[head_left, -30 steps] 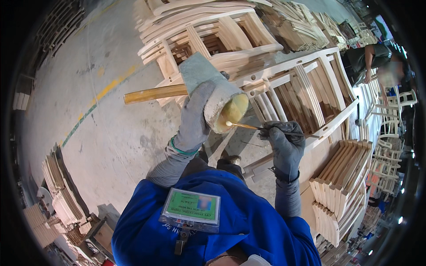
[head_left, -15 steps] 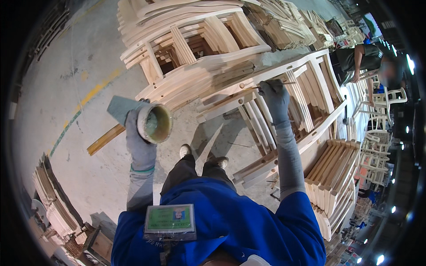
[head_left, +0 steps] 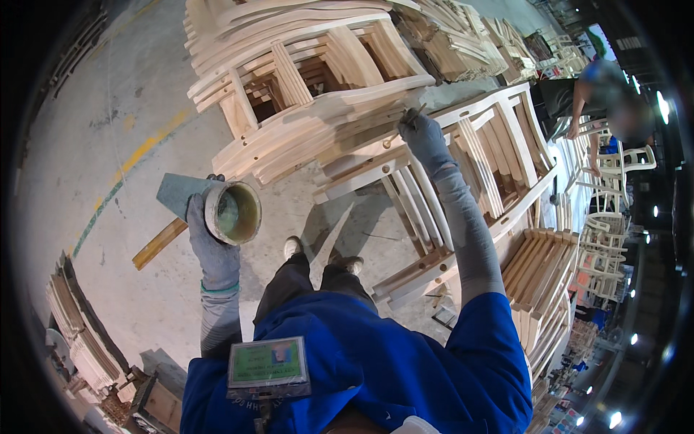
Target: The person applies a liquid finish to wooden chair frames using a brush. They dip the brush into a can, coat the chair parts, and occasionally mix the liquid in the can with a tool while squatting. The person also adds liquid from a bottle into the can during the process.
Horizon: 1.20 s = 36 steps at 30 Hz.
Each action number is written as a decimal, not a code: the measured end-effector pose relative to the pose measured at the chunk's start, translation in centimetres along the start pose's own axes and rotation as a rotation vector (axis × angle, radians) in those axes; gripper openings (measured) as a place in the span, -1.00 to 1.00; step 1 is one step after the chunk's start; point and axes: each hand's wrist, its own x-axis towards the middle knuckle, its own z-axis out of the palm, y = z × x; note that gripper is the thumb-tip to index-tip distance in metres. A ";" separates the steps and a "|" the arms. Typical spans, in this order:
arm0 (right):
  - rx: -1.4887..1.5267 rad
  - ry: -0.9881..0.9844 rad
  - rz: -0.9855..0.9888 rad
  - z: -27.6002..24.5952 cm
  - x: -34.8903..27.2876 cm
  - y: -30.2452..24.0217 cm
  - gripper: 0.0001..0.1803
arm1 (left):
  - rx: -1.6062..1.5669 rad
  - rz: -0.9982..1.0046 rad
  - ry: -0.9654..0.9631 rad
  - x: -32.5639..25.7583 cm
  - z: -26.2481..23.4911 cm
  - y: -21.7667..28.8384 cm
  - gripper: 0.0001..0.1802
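Observation:
My gloved left hand (head_left: 210,249) is wrapped round a cup (head_left: 249,213) with a crusted rim and greenish stuff inside. A flat grey-green plate (head_left: 181,195) sticks out beside the cup; how it is held is hidden. My gloved right hand (head_left: 426,141) is closed on a thin stick (head_left: 422,110), mostly covered by the fingers. It hovers over the near end of a stack of pale wooden frames (head_left: 463,112) with slats. A round spot (head_left: 387,143) shows on the frame's rail just below that hand.
Another stack of slatted wooden frames (head_left: 318,98) stands ahead. A brown wooden strip (head_left: 160,244) shows beside the left hand. More stacked wood pieces (head_left: 542,271) are at the right, others (head_left: 83,325) at the lower left. A person (head_left: 582,108) is at the far right near pale chairs (head_left: 607,239).
My right hand has moved left and up, from over the slats to the near end of the stack. The left hand with the cup has shifted slightly left and down.

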 end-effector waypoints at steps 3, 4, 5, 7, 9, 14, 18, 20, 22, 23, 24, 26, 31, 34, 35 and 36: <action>0.010 -0.077 -0.013 -0.2 -0.8 -0.7 -0.84 | -0.191 -0.041 0.009 0.2 -0.2 -0.7 -0.61; 0.035 -0.045 -0.032 -0.1 -0.6 -0.8 -0.82 | -0.302 -0.059 0.007 0.4 0.0 -0.8 -0.61; 0.060 -0.013 -0.051 0.1 -0.5 -0.9 -0.81 | -0.478 -0.158 0.055 0.5 0.0 -0.8 -0.60; 0.163 0.016 0.002 0.3 -0.6 -0.6 -0.80 | -0.832 -0.368 0.143 1.0 0.5 0.3 -0.59; 0.103 0.057 -0.013 0.0 -0.7 -0.3 -0.78 | -0.372 -0.116 0.083 0.5 0.8 0.0 -0.58; 0.000 -0.011 0.043 0.1 -0.4 -1.8 -0.76 | -0.346 -0.164 0.073 0.2 0.2 -0.4 -0.60; 0.024 0.055 0.081 0.2 -0.3 -1.1 -0.69 | -0.493 -0.209 0.061 0.7 1.0 0.7 -0.61; 0.004 0.059 0.092 -0.1 -0.6 -0.7 -0.68 | -0.277 -0.083 0.054 0.3 1.0 0.6 -0.62; -0.023 0.026 0.104 -0.1 -0.6 -1.9 -0.69 | -0.031 0.073 0.076 -0.2 1.3 0.3 -0.64; -0.035 0.011 0.114 -0.1 -0.6 -2.7 -0.68 | -0.108 -0.005 0.088 -0.2 1.1 0.4 -0.66; 0.029 0.010 0.116 -0.1 -0.8 -2.7 -0.68 | -0.231 -0.068 0.093 0.0 1.1 0.7 -0.66; 0.150 0.024 0.115 -0.5 -0.9 -2.5 -0.67 | -0.480 -0.198 0.091 0.5 1.2 1.1 -0.66; 0.278 0.189 0.122 -2.2 -4.5 -1.1 -0.83 | -0.728 -0.445 0.099 0.9 1.9 0.9 -0.56; 0.243 0.295 0.040 -4.2 -8.4 -1.1 -0.88 | -0.353 -0.201 -0.094 1.0 2.6 0.5 -0.51; 0.209 0.350 0.106 -5.1 -10.3 -1.3 -0.86 | -0.590 -0.363 -0.056 1.3 2.7 0.0 -0.50; 0.167 0.404 0.173 -6.1 -12.5 -1.4 -0.83 | -0.432 -0.262 -0.087 1.1 3.9 0.4 -0.50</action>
